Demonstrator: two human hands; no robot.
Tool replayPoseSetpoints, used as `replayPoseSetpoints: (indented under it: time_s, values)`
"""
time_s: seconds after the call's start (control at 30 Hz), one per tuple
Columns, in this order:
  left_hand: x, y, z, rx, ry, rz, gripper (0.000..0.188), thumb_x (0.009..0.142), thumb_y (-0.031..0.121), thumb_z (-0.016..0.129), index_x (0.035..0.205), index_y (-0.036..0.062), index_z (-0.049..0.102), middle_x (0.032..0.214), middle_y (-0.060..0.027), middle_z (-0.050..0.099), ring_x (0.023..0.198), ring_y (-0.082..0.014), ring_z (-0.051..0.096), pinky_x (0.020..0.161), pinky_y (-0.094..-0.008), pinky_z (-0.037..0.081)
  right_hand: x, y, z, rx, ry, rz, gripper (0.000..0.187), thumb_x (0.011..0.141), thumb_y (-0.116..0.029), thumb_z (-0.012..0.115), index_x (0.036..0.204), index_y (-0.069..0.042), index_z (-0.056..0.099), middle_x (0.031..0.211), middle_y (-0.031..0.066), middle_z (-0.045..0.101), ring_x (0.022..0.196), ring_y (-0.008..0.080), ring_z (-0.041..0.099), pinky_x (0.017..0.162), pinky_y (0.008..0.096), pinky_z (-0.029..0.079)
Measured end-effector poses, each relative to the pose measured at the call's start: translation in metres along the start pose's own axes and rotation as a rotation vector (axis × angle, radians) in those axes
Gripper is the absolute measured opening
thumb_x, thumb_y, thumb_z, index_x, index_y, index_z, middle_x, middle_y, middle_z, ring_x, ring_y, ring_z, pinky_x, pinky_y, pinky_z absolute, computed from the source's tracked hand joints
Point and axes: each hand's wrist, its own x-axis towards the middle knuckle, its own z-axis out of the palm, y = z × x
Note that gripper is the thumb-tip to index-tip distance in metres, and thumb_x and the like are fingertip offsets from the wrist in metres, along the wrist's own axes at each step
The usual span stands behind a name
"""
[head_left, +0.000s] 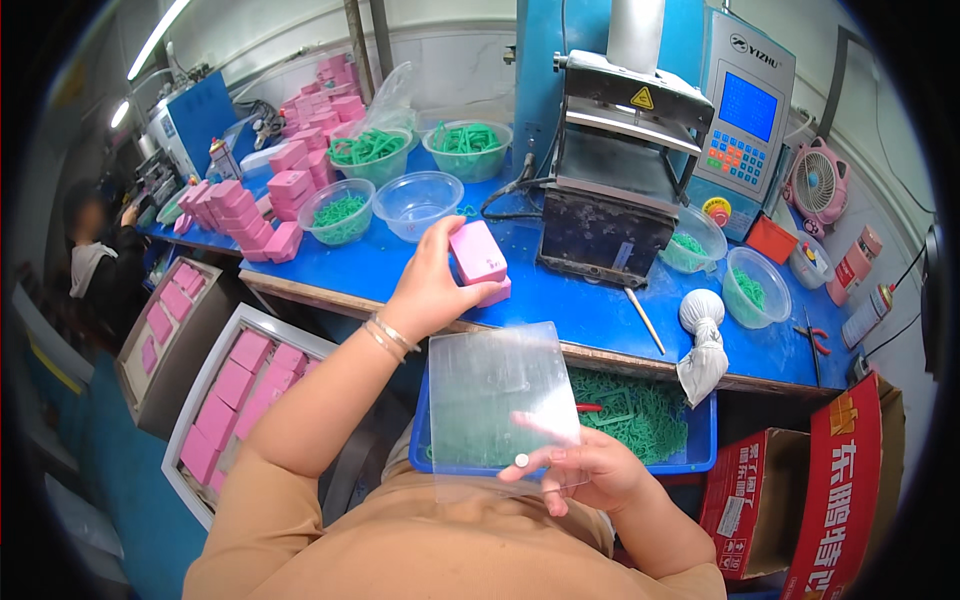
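My left hand (432,288) is closed around a small pink box-like block (479,252), above the front edge of the blue table. Another pink block (497,293) shows just beneath it; whether the hand holds that one too is hidden. My right hand (580,470) grips a clear, square plastic sheet (480,390) by its lower right corner, some fingers showing through it. A small white disc (521,460) lies by the fingertips. Under the sheet stands a blue tray (702,440) heaped with green rubbery pieces (640,420).
A press machine (625,170) stands on the blue table (400,265). Around it are an empty clear bowl (418,205), several bowls of green pieces (340,212), a cloth pouch (703,345) and pliers (812,335). Pink blocks (235,210) pile up left; red cartons (835,490) stand right.
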Motion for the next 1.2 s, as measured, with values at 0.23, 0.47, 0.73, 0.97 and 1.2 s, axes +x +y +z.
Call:
replayPoseSetpoints:
  time_s: [0.23, 0.47, 0.73, 0.97, 1.2]
  values:
    - [-0.056, 0.069, -0.027, -0.013, -0.112, 0.491, 0.060, 0.062, 0.029, 0.078, 0.111, 0.0112, 0.047, 0.125, -0.0153, 0.043, 0.120, -0.0325, 0.040, 0.098, -0.0494, 0.032, 0.000, 0.015, -0.004, -0.269, 0.084, -0.104, 0.056, 0.089, -0.007, 0.046, 0.139, -0.006, 0.022, 0.115, 0.0226, 0.054, 0.076, 0.0233, 0.064, 0.067, 0.0295, 0.051]
    - [-0.097, 0.076, -0.036, -0.034, -0.030, 0.710, 0.031, 0.068, 0.023, 0.073, 0.096, 0.0222, 0.059, 0.127, -0.0113, 0.041, 0.124, -0.0352, 0.033, 0.097, -0.0557, 0.030, -0.003, 0.034, 0.000, -0.529, 0.066, -0.246, 0.048, 0.088, -0.001, 0.049, 0.133, -0.001, 0.033, 0.121, 0.0186, 0.051, 0.097, 0.0223, 0.058, 0.081, 0.0338, 0.049]
    - [-0.103, 0.069, -0.031, -0.126, 0.099, 0.793, 0.032, 0.070, 0.017, 0.071, 0.100, 0.0225, 0.061, 0.127, -0.0138, 0.041, 0.122, -0.0340, 0.037, 0.095, -0.0492, 0.036, 0.000, 0.035, -0.006, -0.752, 0.037, -0.279, 0.045, 0.087, 0.005, 0.046, 0.130, 0.000, 0.037, 0.122, 0.0159, 0.051, 0.101, 0.0224, 0.056, 0.084, 0.0353, 0.048]
    - [-0.091, 0.075, -0.026, 0.164, -0.113, 0.361, 0.046, 0.080, 0.036, 0.063, 0.117, 0.0101, 0.053, 0.134, -0.0208, 0.032, 0.124, -0.0408, 0.032, 0.102, -0.0484, 0.025, 0.001, 0.034, -0.011, -0.355, 0.121, -0.171, 0.055, 0.086, -0.007, 0.051, 0.135, -0.002, 0.026, 0.114, 0.0227, 0.055, 0.080, 0.0247, 0.063, 0.072, 0.0327, 0.050]
    - [-0.066, 0.023, -0.006, 0.142, 0.118, 0.173, 0.044, 0.084, 0.027, 0.058, 0.115, -0.0008, 0.045, 0.125, -0.0246, 0.037, 0.117, -0.0406, 0.036, 0.099, -0.0443, 0.029, -0.025, -0.015, 0.004, 0.076, -0.018, -0.311, 0.064, 0.084, -0.011, 0.047, 0.137, 0.001, 0.013, 0.107, 0.0323, 0.055, 0.057, 0.0272, 0.063, 0.050, 0.0295, 0.052]
